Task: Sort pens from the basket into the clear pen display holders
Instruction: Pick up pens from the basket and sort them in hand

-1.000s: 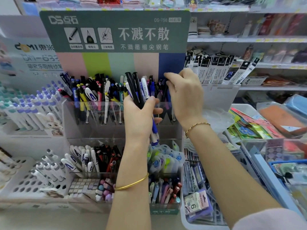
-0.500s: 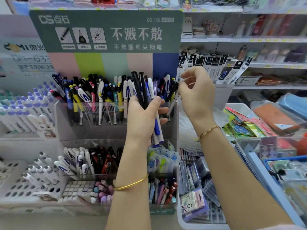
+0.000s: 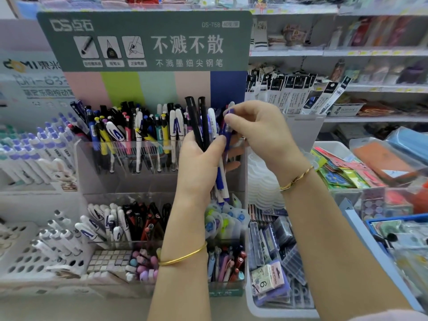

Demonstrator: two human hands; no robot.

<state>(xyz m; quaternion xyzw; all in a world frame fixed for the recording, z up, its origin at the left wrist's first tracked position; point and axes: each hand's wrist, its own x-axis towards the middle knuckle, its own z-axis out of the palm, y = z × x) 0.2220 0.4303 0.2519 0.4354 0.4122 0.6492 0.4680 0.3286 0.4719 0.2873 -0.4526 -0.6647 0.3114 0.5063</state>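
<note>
My left hand (image 3: 199,163) grips a bunch of pens (image 3: 201,126) upright in front of the clear pen display holder (image 3: 97,163); two black ones stick out on top, and white-and-blue ones hang below the palm. My right hand (image 3: 257,133) pinches a blue pen (image 3: 228,128) at the right side of that bunch. The holder's upper tier is packed with mixed pens (image 3: 139,130). Its lower tier (image 3: 129,223) holds white, black and red pens. The basket is not in view.
A green sign board (image 3: 143,40) rises behind the holder. White pens with purple caps (image 3: 34,154) stand at the left. A white bin of small boxed refills (image 3: 275,262) sits at the right, with hanging refill packs (image 3: 294,93) above it and store shelves behind.
My right hand has come back from the holder's right rear corner to the bunch in my left hand and now pinches a blue pen there. My left hand has stayed nearly still.
</note>
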